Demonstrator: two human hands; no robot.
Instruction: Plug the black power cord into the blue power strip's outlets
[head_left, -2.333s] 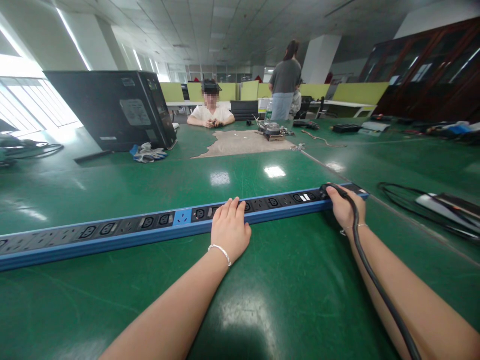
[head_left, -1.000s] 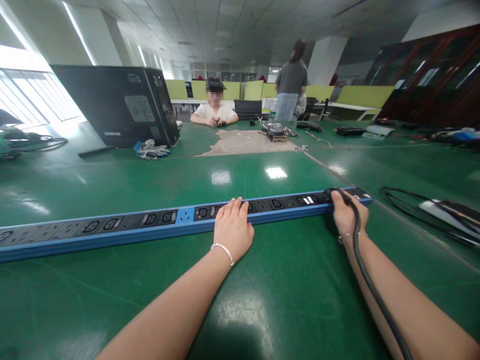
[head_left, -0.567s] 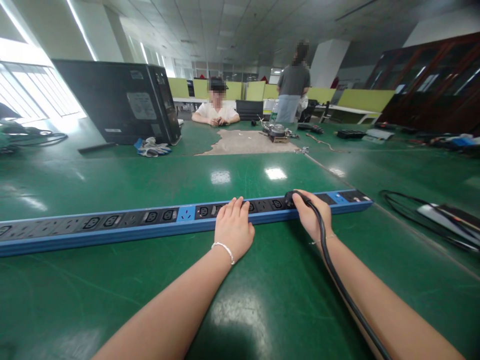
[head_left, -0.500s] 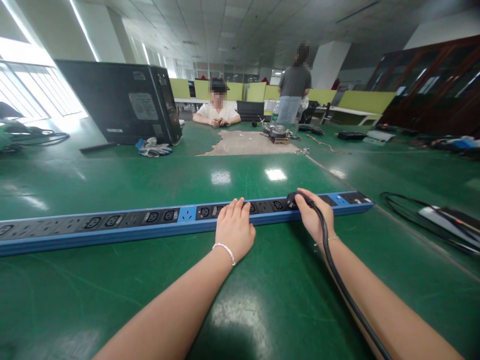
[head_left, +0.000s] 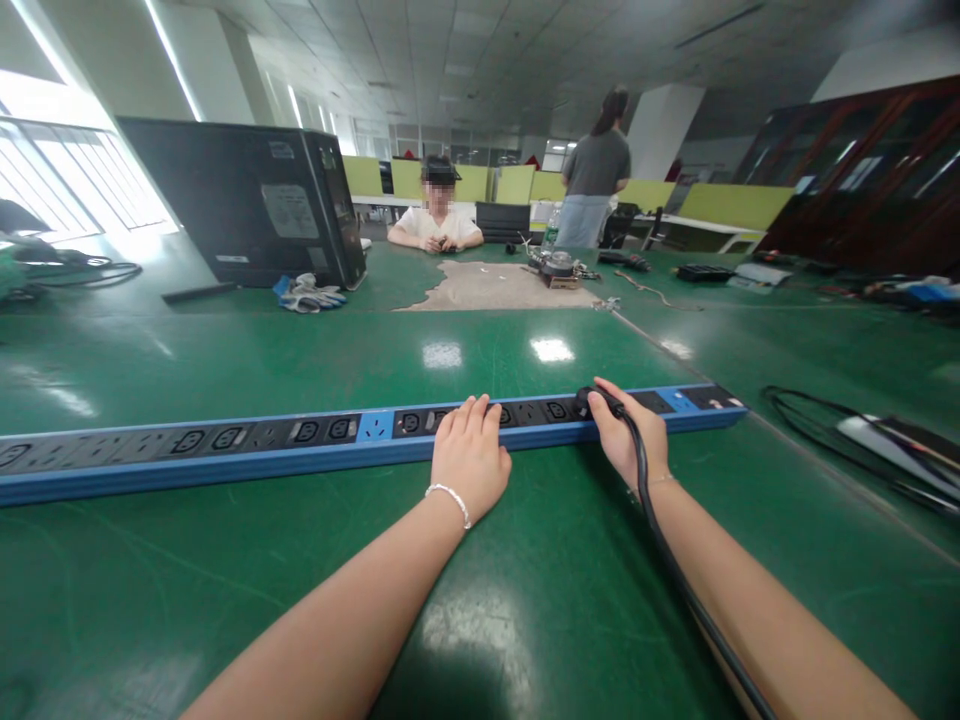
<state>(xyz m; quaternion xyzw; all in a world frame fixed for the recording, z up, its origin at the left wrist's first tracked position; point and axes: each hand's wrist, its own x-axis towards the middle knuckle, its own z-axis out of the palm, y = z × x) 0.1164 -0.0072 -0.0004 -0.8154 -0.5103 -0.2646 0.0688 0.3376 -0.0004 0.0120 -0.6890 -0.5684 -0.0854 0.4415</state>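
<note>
A long blue power strip (head_left: 225, 467) with black and blue sockets lies across the green table. My left hand (head_left: 471, 450) grips its middle, the fingers laid over the top and the thumb at the near side. To the right, my right hand (head_left: 630, 432) is closed on a black plug (head_left: 586, 402) at the strip's top face. Whether the plug's pins are in a socket is hidden. From the plug, a thick black cord (head_left: 660, 540) runs down over my right wrist and forearm.
A black computer case (head_left: 247, 205) stands at the back left, near gloves (head_left: 309, 293). Cables and a white strip (head_left: 896, 450) lie at the right. Across the table sits a person (head_left: 437, 220); another person (head_left: 596, 170) stands farther back. A small metal device (head_left: 559, 265) is at the back centre.
The cord below my right hand has shifted left. The power strip's left part sits very slightly higher in view. The standing person appears slightly farther right. Both hands stay nearly in place.
</note>
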